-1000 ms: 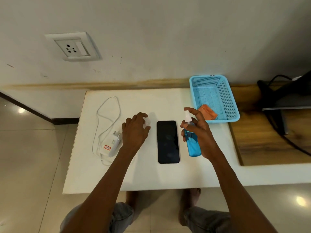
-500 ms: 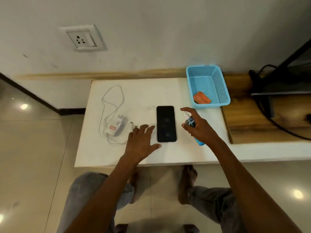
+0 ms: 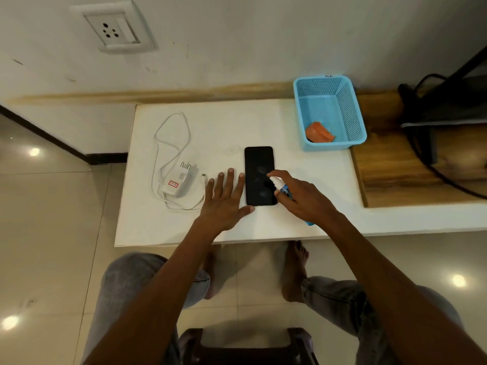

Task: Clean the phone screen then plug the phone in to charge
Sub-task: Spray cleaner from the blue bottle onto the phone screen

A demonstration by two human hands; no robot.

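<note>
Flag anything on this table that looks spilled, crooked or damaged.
Nothing looks spilled or broken. The phone lies flat and square, its dark screen showing smudges. The charger cable sprawls in loose loops. The orange cloth sits crumpled in the blue basket.

The right hand [image 3: 303, 196] now tilts the spray bottle [image 3: 283, 189] from upright, as held one second ago, to a slanted position, with its white nozzle over the phone [image 3: 259, 164] screen at the 3 o'clock edge. The left hand [image 3: 224, 201], formerly curled on the table [image 3: 232, 122] at the phone's 9 o'clock, is now flat with fingers spread. Faint wet patches now mark the screen. The camera view sits farther back, showing knees and feet.
</note>
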